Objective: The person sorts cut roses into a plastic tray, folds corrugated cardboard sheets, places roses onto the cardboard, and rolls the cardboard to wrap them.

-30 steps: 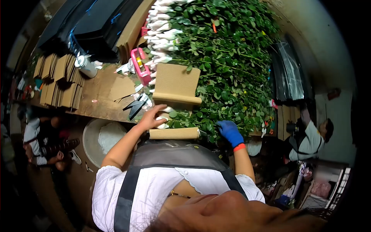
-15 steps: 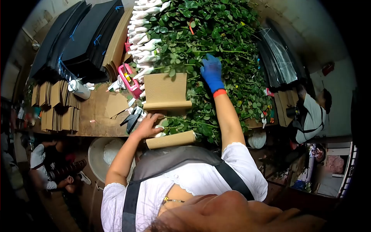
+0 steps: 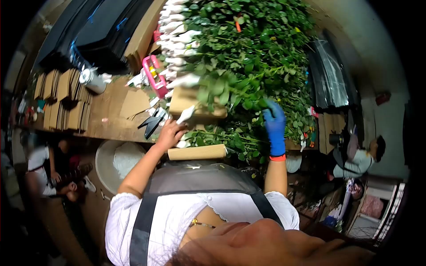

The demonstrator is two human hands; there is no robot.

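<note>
My right hand (image 3: 275, 122), in a blue glove, is closed around the leafy stem of a rose (image 3: 215, 88). The rose's white-wrapped head points left, blurred by motion, above a corrugated cardboard sheet (image 3: 195, 109). My bare left hand (image 3: 170, 135) rests at the sheet's near left corner, fingers slightly bent and apart. At its fingertips is the tip of another white-wrapped bud (image 3: 186, 115). Just in front of me lies a cardboard roll (image 3: 197, 152), with leafy stems (image 3: 213, 137) between it and the sheet.
Many wrapped roses (image 3: 257, 48) are heaped across the table. To the left are black-handled scissors (image 3: 153, 124), a pink tape dispenser (image 3: 154, 75), a white cup (image 3: 92, 80) and stacked cardboard pieces (image 3: 66, 106). Below the table edge stands a white tub (image 3: 104, 166). Other people sit at both sides.
My right hand has drawn back from the heap toward me and right, bringing a rose over the cardboard. Another wrapped bud now lies by my left hand. The view has shifted slightly.
</note>
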